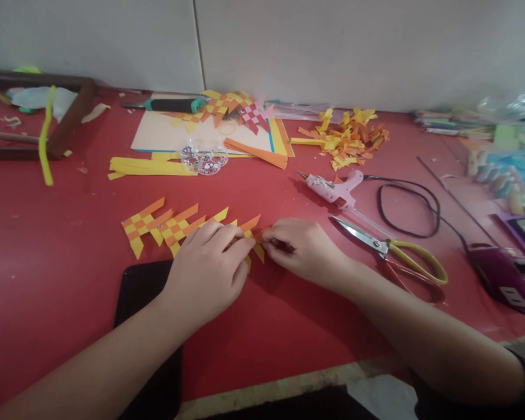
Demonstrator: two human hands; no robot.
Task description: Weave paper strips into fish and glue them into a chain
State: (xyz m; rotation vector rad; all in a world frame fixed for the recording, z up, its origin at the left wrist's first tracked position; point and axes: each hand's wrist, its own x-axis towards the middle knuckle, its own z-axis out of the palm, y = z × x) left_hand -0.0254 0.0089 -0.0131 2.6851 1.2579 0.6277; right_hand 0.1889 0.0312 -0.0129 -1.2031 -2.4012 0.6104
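Observation:
A row of small fish woven from orange and yellow paper strips [170, 232] lies across the red table, the left ones showing tiny eyes. My left hand [212, 265] covers the row's right part, fingers bent and closed around the end woven paper fish [257, 248]; its fingertips are partly hidden. Beside it my right hand [304, 251] is closed in a pinch at the same fish's right end, where a bit of orange paper shows between the fingers. A black phone-like slab [142, 286] lies partly under my left forearm.
Right of my hands lie scissors [376, 245] and a pink glue gun [332, 189] with a looped black cord. Behind are cut paper scraps [350, 140], yellow strips [149, 166], a clear compartment case [204, 157] and a craft knife-like tool [170, 105]. A brown wooden frame [76, 116] stands left.

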